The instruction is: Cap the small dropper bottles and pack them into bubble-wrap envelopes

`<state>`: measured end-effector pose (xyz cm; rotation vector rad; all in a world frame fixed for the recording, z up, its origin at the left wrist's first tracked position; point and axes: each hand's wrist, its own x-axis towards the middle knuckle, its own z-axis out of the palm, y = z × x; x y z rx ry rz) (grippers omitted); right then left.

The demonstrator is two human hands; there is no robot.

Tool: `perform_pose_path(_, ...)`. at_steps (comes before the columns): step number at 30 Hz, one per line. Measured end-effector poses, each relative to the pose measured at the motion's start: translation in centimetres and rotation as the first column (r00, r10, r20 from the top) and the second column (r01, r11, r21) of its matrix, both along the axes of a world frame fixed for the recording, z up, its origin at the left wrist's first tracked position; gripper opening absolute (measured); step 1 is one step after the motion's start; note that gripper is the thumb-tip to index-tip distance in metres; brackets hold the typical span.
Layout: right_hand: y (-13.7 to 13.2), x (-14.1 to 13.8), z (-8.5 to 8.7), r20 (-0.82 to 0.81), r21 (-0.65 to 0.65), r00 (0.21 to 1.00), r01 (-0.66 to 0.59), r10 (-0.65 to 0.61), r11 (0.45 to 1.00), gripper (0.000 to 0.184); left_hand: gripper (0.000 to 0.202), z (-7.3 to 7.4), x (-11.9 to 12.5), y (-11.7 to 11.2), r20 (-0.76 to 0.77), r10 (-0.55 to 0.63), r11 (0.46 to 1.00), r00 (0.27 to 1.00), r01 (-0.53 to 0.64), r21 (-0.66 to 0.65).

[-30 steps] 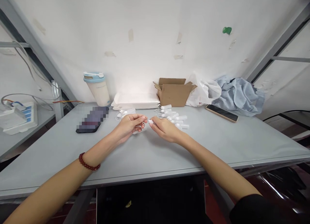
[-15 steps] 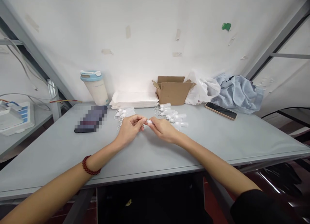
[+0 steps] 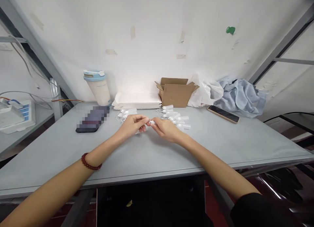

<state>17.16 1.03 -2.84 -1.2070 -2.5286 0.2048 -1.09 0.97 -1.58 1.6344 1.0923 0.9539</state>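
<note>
Above the table my two hands meet fingertip to fingertip. My right hand (image 3: 167,129) is closed round a small dropper bottle, its white cap end (image 3: 152,122) showing between thumb and finger while the body is hidden in the palm. My left hand (image 3: 132,126) is pinched at the tip of that cap; the small part between its fingers is mostly covered. Several clear bottles with white caps and thin loops (image 3: 173,115) lie behind my right hand. More such bottles (image 3: 128,112) lie behind my left hand.
At the back stand a blue-lidded cup (image 3: 98,89), a stack of white trays (image 3: 137,101), an open cardboard box (image 3: 177,94), a white plastic bag (image 3: 206,91) and a light blue cloth (image 3: 239,96). A phone (image 3: 223,113) lies right, a dark blurred object (image 3: 93,119) left.
Both hands stay together on the same small bottle, with only slight finger movement. The view has shifted a little.
</note>
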Motion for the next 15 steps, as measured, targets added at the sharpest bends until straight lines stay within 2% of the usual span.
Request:
perform_pose_path(3,0.2,0.2,0.2,-0.009,0.018,1.0,0.008,-0.008,1.0,0.026,0.033,0.4,-0.6,0.5,0.018,0.038,0.998,0.999,-0.037,-0.046)
perform_pose_path(5,0.3,0.2,0.2,-0.013,0.03,1.0,0.003,-0.002,1.0,0.027,0.033,0.6,-0.8,0.6,0.002,0.057,0.998,0.998,-0.057,-0.027)
perform_pose_path(8,0.2,0.1,0.1,0.018,0.028,1.0,0.002,-0.002,1.0,0.029,0.031,0.6,-0.8,0.4,-0.056,0.029,1.0,0.998,-0.029,0.013)
perform_pose_path(15,-0.7,-0.2,0.1,0.146,0.016,0.989,0.031,-0.033,0.999,0.029,0.026,-0.1,-0.1,-0.4,-0.149,0.034,0.997,0.988,-0.024,0.072)
